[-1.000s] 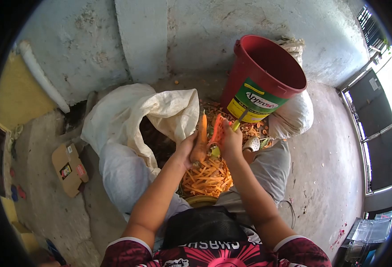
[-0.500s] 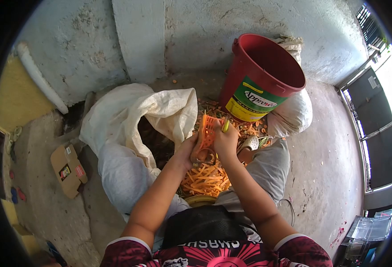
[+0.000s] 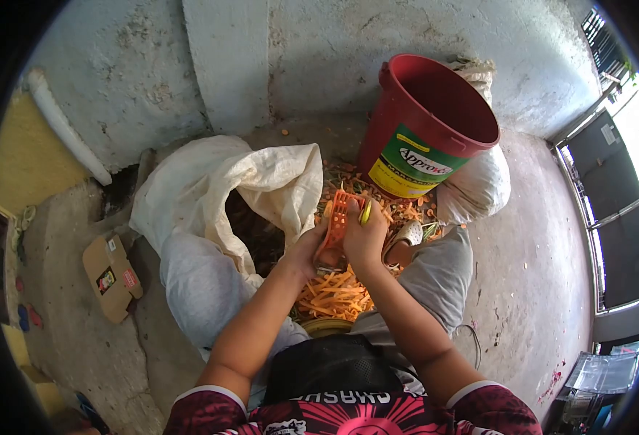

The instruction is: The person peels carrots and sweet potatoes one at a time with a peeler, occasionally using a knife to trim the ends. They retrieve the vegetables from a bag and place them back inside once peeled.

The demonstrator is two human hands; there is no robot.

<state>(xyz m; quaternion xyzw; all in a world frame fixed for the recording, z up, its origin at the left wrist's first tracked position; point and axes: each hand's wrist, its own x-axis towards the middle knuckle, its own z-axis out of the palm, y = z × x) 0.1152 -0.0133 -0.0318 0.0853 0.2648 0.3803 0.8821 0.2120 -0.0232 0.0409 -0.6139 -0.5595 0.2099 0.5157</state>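
Observation:
Between my knees, my left hand (image 3: 309, 249) is closed round the left side of an orange plastic slicer (image 3: 339, 223) with holes in its body. My right hand (image 3: 365, 233) grips something yellow-green (image 3: 365, 212), at the slicer's right edge; what it is I cannot make out. Right under both hands lies a heap of orange strips (image 3: 334, 294), over a yellow rim (image 3: 328, 326). The lower end of the slicer hangs above this heap.
An open white sack (image 3: 189, 174) stands at the left. Beyond my hands is a red bucket (image 3: 424, 123) with another sack (image 3: 479, 185) beside it. Orange scraps (image 3: 406, 210) litter the floor. Flat cardboard (image 3: 113, 279) lies far left.
The slicer has tilted and shifted slightly to the right, and my hands have turned with it. The yellow-green thing has moved slightly left. The sack and bucket look much the same.

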